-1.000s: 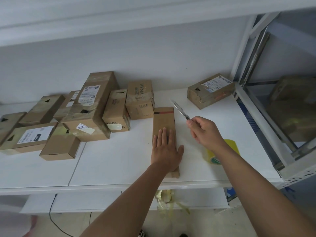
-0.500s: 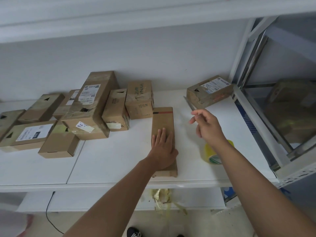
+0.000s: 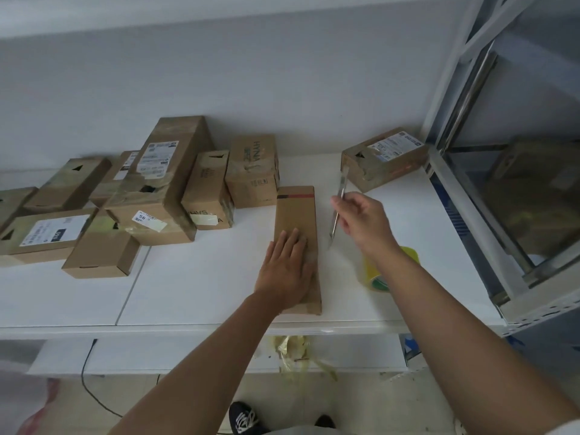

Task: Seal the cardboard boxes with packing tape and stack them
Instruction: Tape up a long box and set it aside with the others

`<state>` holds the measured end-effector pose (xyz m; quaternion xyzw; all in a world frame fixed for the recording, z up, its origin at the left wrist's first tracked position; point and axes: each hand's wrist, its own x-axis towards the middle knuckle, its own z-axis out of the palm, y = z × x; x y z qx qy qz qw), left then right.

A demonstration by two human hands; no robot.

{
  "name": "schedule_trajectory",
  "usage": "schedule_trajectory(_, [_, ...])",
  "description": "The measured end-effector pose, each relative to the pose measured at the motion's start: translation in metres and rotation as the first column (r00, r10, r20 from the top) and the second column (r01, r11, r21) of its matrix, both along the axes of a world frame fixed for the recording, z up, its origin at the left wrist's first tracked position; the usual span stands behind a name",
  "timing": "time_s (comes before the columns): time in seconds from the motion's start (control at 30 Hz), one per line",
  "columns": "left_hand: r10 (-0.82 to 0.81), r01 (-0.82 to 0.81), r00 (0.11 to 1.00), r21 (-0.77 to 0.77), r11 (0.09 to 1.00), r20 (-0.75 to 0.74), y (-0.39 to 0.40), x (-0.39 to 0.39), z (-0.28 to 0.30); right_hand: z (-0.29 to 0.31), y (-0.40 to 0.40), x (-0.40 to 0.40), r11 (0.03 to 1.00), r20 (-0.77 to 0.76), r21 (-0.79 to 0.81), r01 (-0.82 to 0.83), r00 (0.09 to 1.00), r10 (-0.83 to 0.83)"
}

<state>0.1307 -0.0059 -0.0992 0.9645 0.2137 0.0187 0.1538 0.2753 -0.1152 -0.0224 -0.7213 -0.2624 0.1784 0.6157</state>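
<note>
Since a moment ago the right hand (image 3: 361,221) pinches the knife (image 3: 337,211) beside the narrow box (image 3: 296,211), left hand (image 3: 287,271) flat on it; keep the blade clear of those fingers.

1. Both forearms are bare from wrist to elbow; no sleeve, watch, band or glove shows on either.
2. The left hand (image 3: 287,271) is bare, with no ring visible on its fingers.
3. The right hand (image 3: 364,222) is bare too, with short nails on the fingers that can be seen.
4. At the bottom edge, a dark shoe (image 3: 246,419) with white laces and white markings shows; a second dark shoe tip (image 3: 324,421) sits beside it.
5. A strip of pale, whitish garment (image 3: 301,431) runs along the bottom edge.
</note>
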Motion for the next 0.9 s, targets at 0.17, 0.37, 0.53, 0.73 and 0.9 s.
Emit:
schedule_trajectory(0.17, [-0.036, 0.036, 0.999, -0.002, 0.999, 0.036, 0.006, -0.007, -0.005, -0.011, -0.004, 0.004, 0.960, 0.097, -0.263, -0.096, 0.987, 0.125])
schedule_trajectory(0.37, [-0.014, 0.017, 0.997, -0.043, 0.999, 0.078, 0.007, -0.007, -0.009, -0.010, -0.016, 0.011, 0.943, -0.027, -0.211, -0.257, 0.966, 0.257])
schedule_trajectory(0.53, [0.003, 0.002, 0.997, -0.063, 0.998, 0.072, 0.006, -0.006, -0.009, -0.011, -0.016, 0.009, 0.901, 0.006, -0.288, -0.323, 0.941, 0.339])
schedule_trajectory(0.73, [0.013, -0.009, 0.998, -0.064, 0.998, 0.055, 0.006, -0.007, -0.007, -0.012, -0.016, 0.011, 0.871, 0.026, -0.341, -0.353, 0.923, 0.384])
schedule_trajectory(0.9, [0.010, -0.007, 0.998, -0.057, 0.998, 0.061, 0.005, -0.007, -0.008, -0.014, -0.015, 0.008, 0.853, 0.012, -0.370, -0.367, 0.916, 0.400])
